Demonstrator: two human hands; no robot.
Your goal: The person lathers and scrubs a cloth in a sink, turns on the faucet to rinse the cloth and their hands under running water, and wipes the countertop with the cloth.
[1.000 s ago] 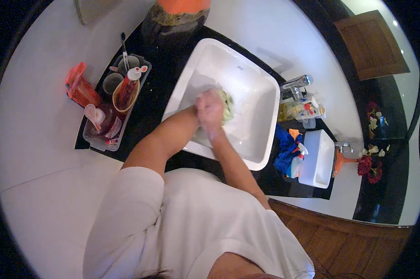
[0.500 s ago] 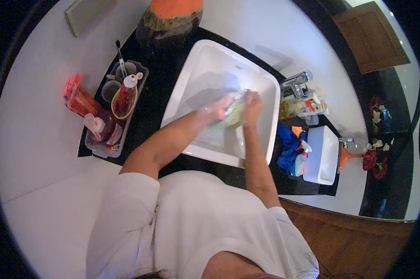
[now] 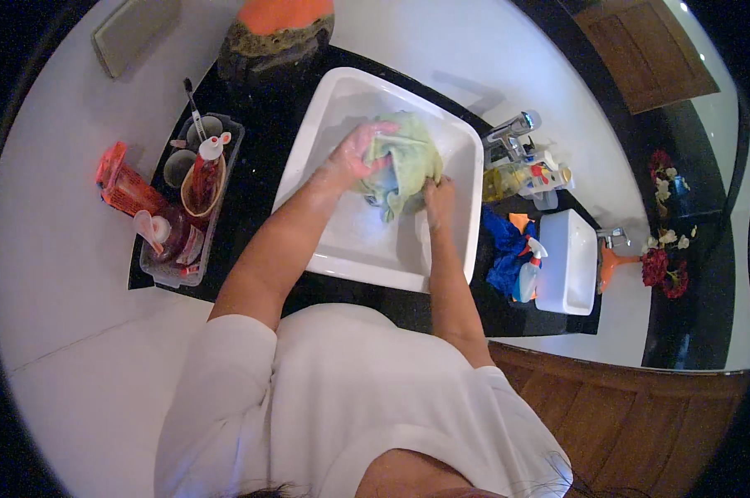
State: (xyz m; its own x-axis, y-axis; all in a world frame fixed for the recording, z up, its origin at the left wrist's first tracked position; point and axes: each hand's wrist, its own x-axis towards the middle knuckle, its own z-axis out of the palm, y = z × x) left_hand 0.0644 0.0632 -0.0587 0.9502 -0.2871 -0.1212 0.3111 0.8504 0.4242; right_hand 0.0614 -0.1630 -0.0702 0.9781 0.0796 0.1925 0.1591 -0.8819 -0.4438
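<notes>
Inside the white square sink (image 3: 375,249), a light green cloth (image 3: 408,162) is spread between my two hands, its folds hanging down. My left hand (image 3: 360,153) grips the cloth's left side with some fingers stretched along it. At the lower right edge of the cloth, my right hand (image 3: 439,202) is closed with a bit of fabric pinched in its fingers. A whitish patch along the sink's right inner wall is partly behind my right wrist. The chrome tap (image 3: 514,129) stands beyond the sink's right rim.
Left of the sink, a clear tray (image 3: 226,199) holds cups, a toothbrush and bottles. Right are a yellowish bottle (image 3: 501,183), a blue cloth (image 3: 501,253), a spray bottle (image 3: 528,274) and a small white basin (image 3: 567,266). A dark orange-topped object (image 3: 275,46) stands behind.
The cloth was bunched and blurred between my close-together hands. It is now opened out wider, with my left hand farther left and up and my hands apart. The view has shifted slightly.
</notes>
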